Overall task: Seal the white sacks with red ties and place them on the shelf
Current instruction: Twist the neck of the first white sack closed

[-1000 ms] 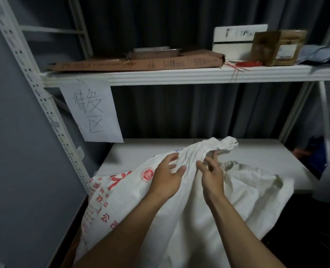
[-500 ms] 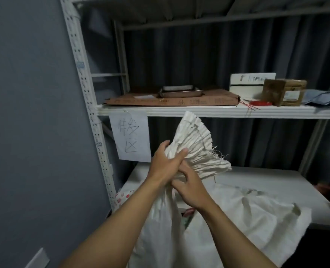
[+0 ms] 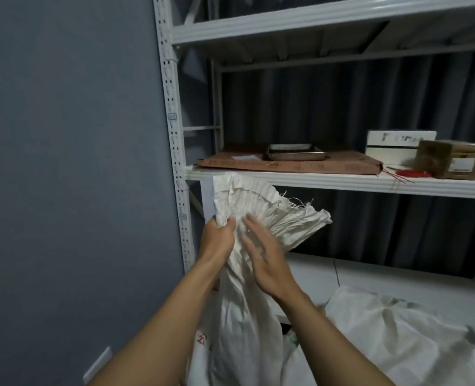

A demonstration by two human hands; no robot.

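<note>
Right hand [image 3: 264, 257] has opened flat; left hand [image 3: 219, 238] grips sack [image 3: 261, 207] neck, mouth fanned above

Against wall [image 3: 63, 162] at left: shelving unit, with upright post [image 3: 172, 135] at its left front corner. On middle shelf [image 3: 342, 183], from left to right: flat cardboard sheet [image 3: 286, 164] with metal tray [image 3: 294, 151] on top; bundle of ties [image 3: 410, 173] near front edge; box [image 3: 450, 158] at far right, with another box [image 3: 392, 147] behind and left of it. Behind shelving: curtain [image 3: 342, 107]. Below, on lower shelf [image 3: 370, 277]: slumped sack [image 3: 398, 330] at right. Left of it, in front of shelving: upright sack [image 3: 247, 316], gathered mouth fanned out just below middle shelf edge. Left hand [image 3: 219, 240] on neck at left, right hand [image 3: 267, 263] against neck at right.
</note>
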